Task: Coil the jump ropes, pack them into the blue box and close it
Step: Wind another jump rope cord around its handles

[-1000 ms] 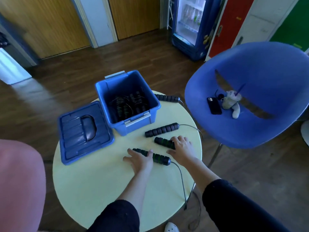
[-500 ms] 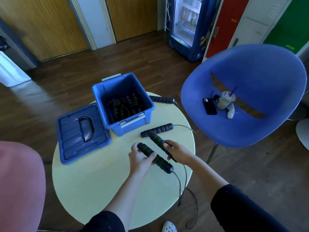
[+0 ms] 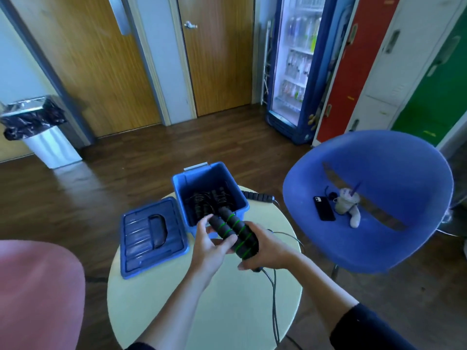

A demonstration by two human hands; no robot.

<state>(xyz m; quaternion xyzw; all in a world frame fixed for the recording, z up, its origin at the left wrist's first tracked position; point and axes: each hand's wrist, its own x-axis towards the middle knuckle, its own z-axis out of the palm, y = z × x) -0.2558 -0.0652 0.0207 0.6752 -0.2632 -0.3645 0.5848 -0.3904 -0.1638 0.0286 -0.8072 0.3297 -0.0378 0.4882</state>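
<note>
Black foam handles (image 3: 233, 232) lie paired in my curled fingers (image 3: 228, 240), left hand (image 3: 208, 248) and right hand (image 3: 270, 251) both gripping them just before the open blue box (image 3: 181, 195), cord (image 3: 274, 296) hanging uncoiled beneath; coiling, I judge, needs one hand freed.

Two black foam handles (image 3: 232, 232) with green rings sit side by side, gripped by the left hand (image 3: 209, 246) and right hand (image 3: 267, 248), their thin cords (image 3: 274, 299) trailing down. The open blue box (image 3: 241, 197) holds coiled ropes (image 3: 204, 202); its lid (image 3: 151, 238) lies flat beside it. Another black handle (image 3: 257, 197) lies behind the box.
</note>
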